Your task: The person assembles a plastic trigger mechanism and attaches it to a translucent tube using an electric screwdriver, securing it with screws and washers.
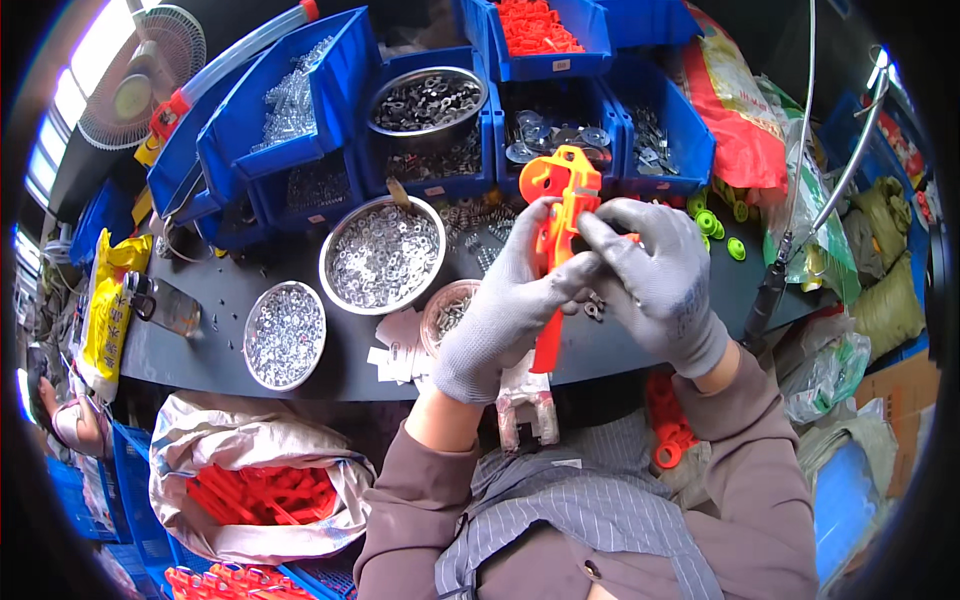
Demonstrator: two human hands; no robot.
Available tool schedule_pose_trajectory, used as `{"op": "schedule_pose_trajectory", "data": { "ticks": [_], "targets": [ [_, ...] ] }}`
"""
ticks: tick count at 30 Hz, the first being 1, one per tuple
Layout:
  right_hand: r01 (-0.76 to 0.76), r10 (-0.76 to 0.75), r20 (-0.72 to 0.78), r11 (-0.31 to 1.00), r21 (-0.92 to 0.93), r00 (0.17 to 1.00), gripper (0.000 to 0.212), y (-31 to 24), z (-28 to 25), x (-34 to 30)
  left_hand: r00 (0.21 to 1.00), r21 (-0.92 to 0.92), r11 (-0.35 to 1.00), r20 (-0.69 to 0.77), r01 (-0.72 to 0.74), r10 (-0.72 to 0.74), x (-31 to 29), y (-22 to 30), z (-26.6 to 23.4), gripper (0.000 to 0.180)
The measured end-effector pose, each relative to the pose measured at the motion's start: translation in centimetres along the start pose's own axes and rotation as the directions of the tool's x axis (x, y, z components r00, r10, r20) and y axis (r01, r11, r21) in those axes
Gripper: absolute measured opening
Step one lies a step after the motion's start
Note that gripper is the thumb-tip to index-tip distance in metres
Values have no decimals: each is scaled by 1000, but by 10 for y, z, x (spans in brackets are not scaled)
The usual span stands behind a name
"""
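Left hand (490,325), right hand (665,285) close together, fingers (612,237) curled, 2 forearms (442,422) raised

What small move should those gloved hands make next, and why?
Perhaps press gently with the right hand on the orange part: the left hand grips it, and the right hand's bent fingers are at its right side.

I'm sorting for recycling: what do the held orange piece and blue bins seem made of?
Orange piece: probably smooth, slightly glossy plastic, judging by its even, bright colour and moulded-looking shape. Blue bins: likely plastic, with a soft sheen and uniform colour.
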State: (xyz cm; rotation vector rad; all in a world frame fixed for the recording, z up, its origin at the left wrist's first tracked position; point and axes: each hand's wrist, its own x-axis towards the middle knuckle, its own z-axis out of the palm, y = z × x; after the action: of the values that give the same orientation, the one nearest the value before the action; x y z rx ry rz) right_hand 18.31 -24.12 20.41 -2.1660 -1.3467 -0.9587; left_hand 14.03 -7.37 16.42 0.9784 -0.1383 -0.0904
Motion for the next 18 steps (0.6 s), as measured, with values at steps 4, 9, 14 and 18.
{"op": "schedule_pose_trajectory", "data": {
  "ticks": [4, 9, 14, 18],
  "targets": [
    [-90, 78, 73, 978, 188, 994, 33, 20, 24, -32, 995, -52, 996, -71, -76, 72, -13, -5, -23, 66],
    [-329, 278, 528, 944, 3, 803, 18, 33, 61, -120, 988, -37, 995, -129, -91, 85, -27, 0, -27, 68],
    [-411, 449, 520, 890, -195, 726, 19, 34, 86, -127, 992, -36, 996, -94, -86, 83, -30, -7, -27, 67],
    [-403, 505, 616, 861, -310, 605, 24, 31, 90, -113, 998, -122, 992, -63, -40, 33, -36, -10, -42, 65]
  ]
}}
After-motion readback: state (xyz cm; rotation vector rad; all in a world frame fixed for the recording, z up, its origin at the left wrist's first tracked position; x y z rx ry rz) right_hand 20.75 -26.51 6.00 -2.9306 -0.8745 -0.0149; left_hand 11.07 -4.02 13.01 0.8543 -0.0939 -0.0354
